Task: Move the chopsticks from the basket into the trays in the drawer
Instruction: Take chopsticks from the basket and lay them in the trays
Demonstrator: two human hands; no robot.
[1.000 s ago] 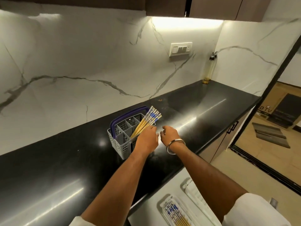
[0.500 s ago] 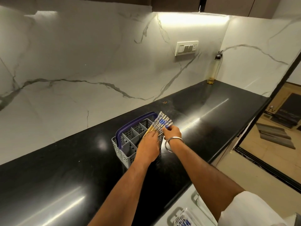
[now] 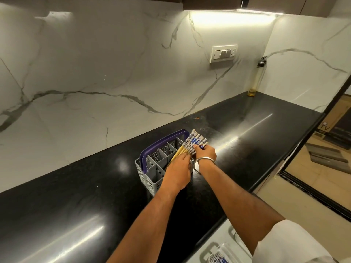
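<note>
Desk: glossy black stone desk (image 3: 79,202), white marble wall behind
Basket: grey plastic divided basket (image 3: 150,179), purple handle, holding fanned yellow-and-blue patterned chopsticks (image 3: 191,145)
Fingers: left hand (image 3: 178,173) and right hand (image 3: 206,154) pinch the chopsticks

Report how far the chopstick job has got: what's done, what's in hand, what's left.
Done: some chopsticks already lie in a tray in the drawer at the bottom edge. In hand: the left hand and right hand are both on the fanned bundle of chopsticks standing in the grey basket on the black counter. Left: lifting that bundle out and laying it in the trays.
</note>
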